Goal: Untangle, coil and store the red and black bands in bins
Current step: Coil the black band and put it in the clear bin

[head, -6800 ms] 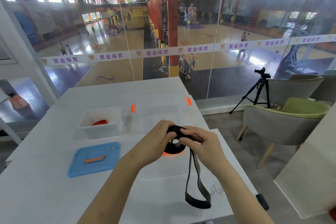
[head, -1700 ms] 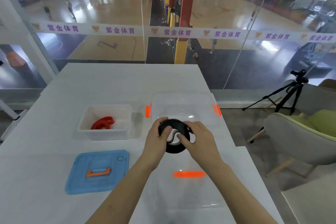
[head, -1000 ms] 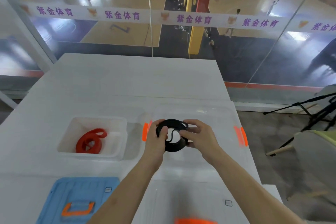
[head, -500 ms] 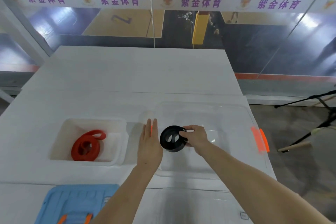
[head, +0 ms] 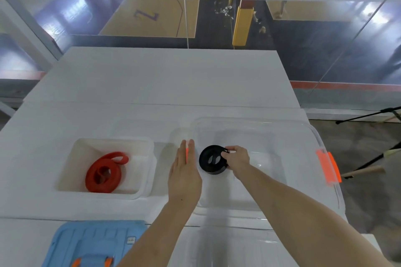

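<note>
White tabletop fills the middle of the frame, with a glass wall and a sports court beyond it along the top. Right of centre stands a clear bin with an orange latch at its right side. Inside it, near its left wall, sits the black band, wound into a tight flat coil with two small gaps at its core.

The right grip has its fingertips curled over the coil's right edge and pinches it there. The left grip lies flat with straight fingers just left of the coil and holds nothing; whether it touches the bin's rim cannot be told.

The band looks matte, dark and rubbery, a wide flat strap. It is probably light, soft and springy, so the coil may loosen once it is let go. The best hold seems to be across the wound layers at the rim, pressing them together, as the right grip does now.

At centre left a white bin holds the red band, glossier and coiled more loosely, with one loop sticking out toward the upper right. A blue lid lies at the lower left.
</note>
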